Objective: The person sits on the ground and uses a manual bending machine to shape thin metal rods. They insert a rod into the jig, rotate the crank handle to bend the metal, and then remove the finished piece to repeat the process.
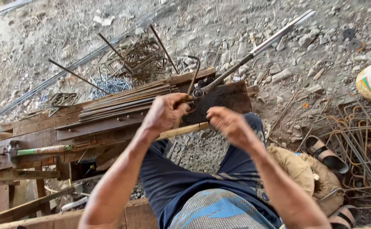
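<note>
We see the left hand (165, 112) with its grip clamped on a thin rusty steel rod (194, 76) whose far end curves up just beyond the knuckles, at the edge of the rough dark wooden tabletop (105, 125). Just right of that grip, the right hand (229, 124) hovers blurred with fingers loosely apart, holding nothing we can make out. Directly beyond both grips, the long grey metal bending lever (253, 50) slants away, while a bundle of straight rusty rods (122, 104) lies left of the left grip.

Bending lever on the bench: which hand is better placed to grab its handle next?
Probably the right hand: it is free and on the side where the bending lever slants away. The left hand is closed on the rebar.
</note>
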